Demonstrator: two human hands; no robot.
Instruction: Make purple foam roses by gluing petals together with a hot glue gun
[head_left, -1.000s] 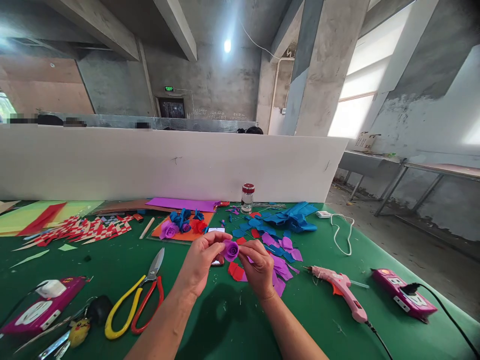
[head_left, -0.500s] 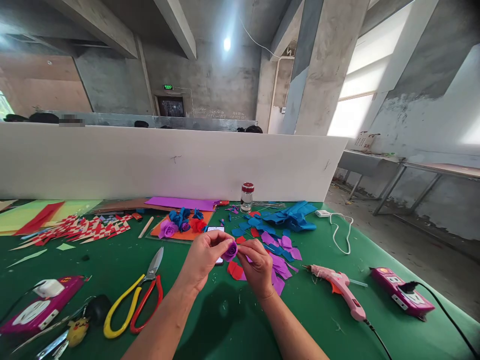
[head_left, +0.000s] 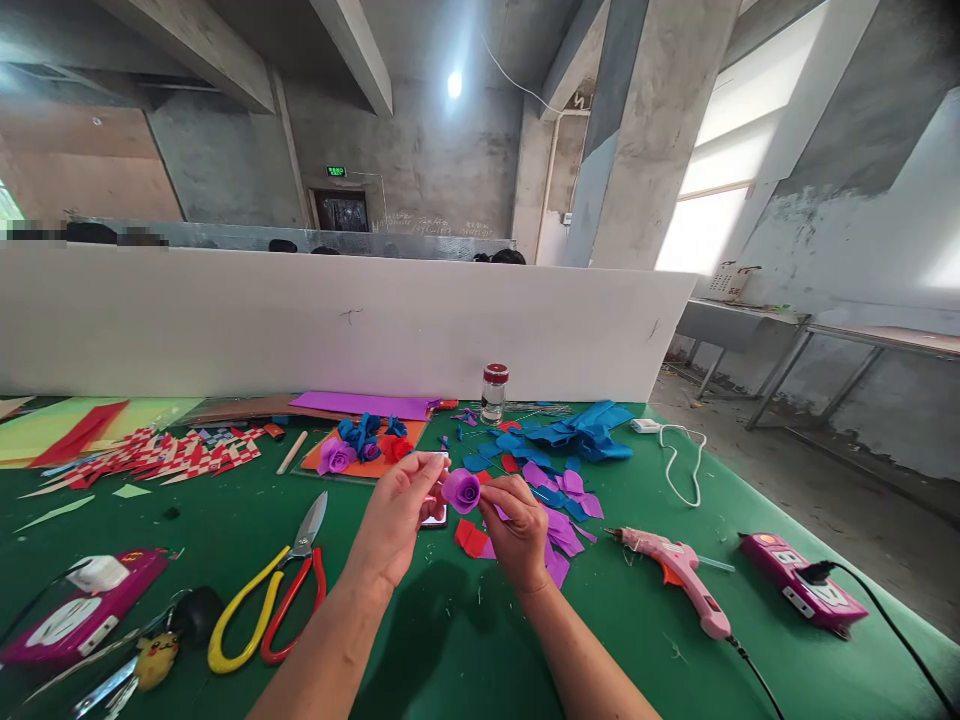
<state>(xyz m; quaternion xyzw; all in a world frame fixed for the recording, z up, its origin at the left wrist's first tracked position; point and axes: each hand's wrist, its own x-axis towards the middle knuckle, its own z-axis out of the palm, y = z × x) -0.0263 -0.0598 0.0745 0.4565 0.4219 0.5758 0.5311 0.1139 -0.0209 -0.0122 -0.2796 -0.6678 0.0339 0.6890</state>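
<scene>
A small purple felt rose [head_left: 460, 489] is held up over the green table [head_left: 450, 640]. My right hand [head_left: 516, 535] pinches it from below at its base. My left hand [head_left: 395, 520] is beside the rose on its left, thumb and fingertips touching its edge. Under the hands lie red and purple felt scraps [head_left: 555, 530] and a phone [head_left: 435, 515], mostly hidden. Finished felt roses [head_left: 365, 447] in blue, purple and red rest on an orange sheet further back.
Yellow-and-red-handled scissors [head_left: 270, 600] lie to the left. A pink glue gun [head_left: 679, 580] and a pink power strip [head_left: 802, 590] lie to the right. A glass jar [head_left: 494, 394], blue felt pieces [head_left: 577, 435] and a white partition [head_left: 337, 320] sit behind. Another power strip [head_left: 75, 610] is at left.
The rose has been turned and lifted slightly, its open face now showing more. My left fingers have shifted from over the rose to its left edge.
</scene>
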